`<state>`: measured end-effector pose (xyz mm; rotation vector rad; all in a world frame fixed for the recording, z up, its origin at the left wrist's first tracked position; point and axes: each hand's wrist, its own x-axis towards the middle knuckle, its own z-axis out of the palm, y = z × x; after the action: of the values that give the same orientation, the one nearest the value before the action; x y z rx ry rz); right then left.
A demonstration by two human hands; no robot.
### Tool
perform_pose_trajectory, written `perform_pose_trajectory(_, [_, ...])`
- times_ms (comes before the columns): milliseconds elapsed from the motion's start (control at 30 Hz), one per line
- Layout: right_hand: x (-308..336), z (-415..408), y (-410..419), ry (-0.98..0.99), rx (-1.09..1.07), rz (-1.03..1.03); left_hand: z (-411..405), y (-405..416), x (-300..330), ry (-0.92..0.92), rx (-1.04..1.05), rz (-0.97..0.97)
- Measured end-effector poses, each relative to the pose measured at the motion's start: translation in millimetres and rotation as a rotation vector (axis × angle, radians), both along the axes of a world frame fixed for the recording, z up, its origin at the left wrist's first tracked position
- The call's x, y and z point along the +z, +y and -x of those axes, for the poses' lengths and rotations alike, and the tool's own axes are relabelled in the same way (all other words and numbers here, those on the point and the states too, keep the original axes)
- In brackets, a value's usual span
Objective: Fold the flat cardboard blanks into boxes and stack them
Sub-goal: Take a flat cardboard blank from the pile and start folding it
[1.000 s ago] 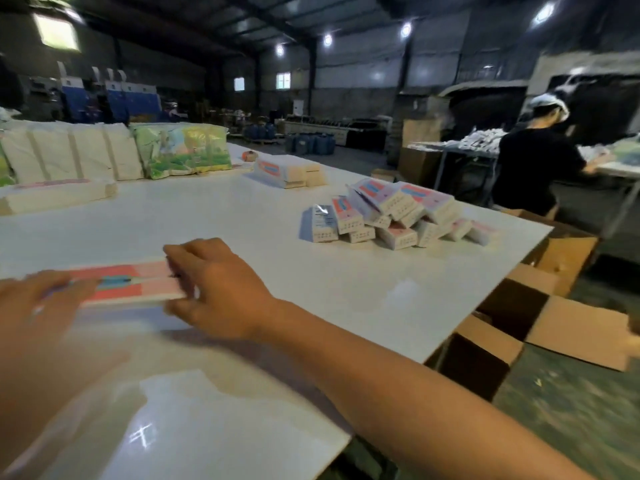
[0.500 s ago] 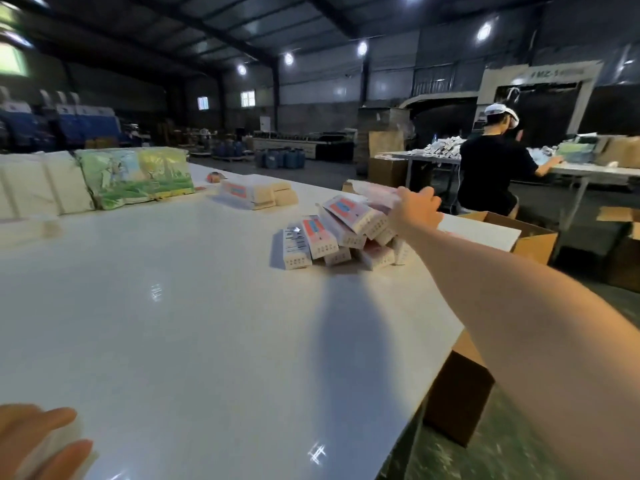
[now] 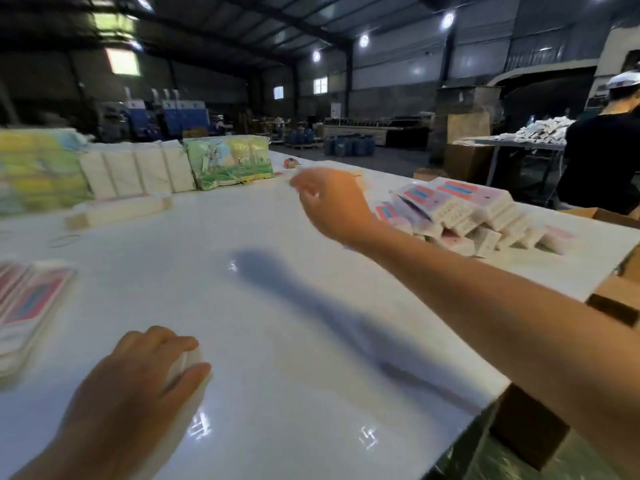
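My left hand (image 3: 138,382) rests low on the white table (image 3: 277,323), its fingers closed over a small white box (image 3: 188,365) that is mostly hidden. Over the table's middle my right hand (image 3: 329,202) hangs in the air, blurred, with loosely curled fingers and nothing in it. It is just left of the pile of folded pink-and-blue boxes (image 3: 460,213) at the table's right edge. A stack of flat blanks (image 3: 27,306) lies at the left edge.
Colourful wrapped packs (image 3: 228,161) and white bundles (image 3: 138,174) line the far side, with a long flat stack (image 3: 117,211) and a rubber band (image 3: 64,240) in front. Open brown cartons (image 3: 616,299) stand below the right edge. A person in black (image 3: 602,150) works beyond.
My right hand went out to the box pile and has pulled back left, empty. My left hand has moved up into view with the white box. The camera swung left.
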<state>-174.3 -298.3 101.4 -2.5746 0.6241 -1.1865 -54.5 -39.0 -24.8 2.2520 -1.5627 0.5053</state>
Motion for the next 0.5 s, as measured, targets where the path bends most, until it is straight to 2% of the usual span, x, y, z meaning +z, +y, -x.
perform_pose_trajectory(33, [-19, -15, 28, 0.122, 0.107, -0.023, 10, 1, 9, -0.01, 0.017, 0.068])
perform_pose_trajectory(100, [-59, -36, 73, 0.342, 0.233, -0.056, 16, 4, 14, 0.019, 0.019, 0.038])
perform_pose_trajectory(200, [-101, -47, 106, 0.492, 0.279, 0.005, 17, 4, 17, 0.13, 0.137, -0.059])
perform_pose_trajectory(367, [-115, -43, 103, 0.428, 0.312, 0.086, 13, 1, 10, 0.099, 0.143, -0.02])
perform_pose_trajectory(433, [-115, -44, 101, 0.418, 0.316, 0.091, 12, 0, 12, 0.228, 0.133, 0.027])
perform_pose_trajectory(500, [-116, -44, 101, 0.411, 0.316, 0.098, 4, 3, 22, 0.449, 0.159, 0.103])
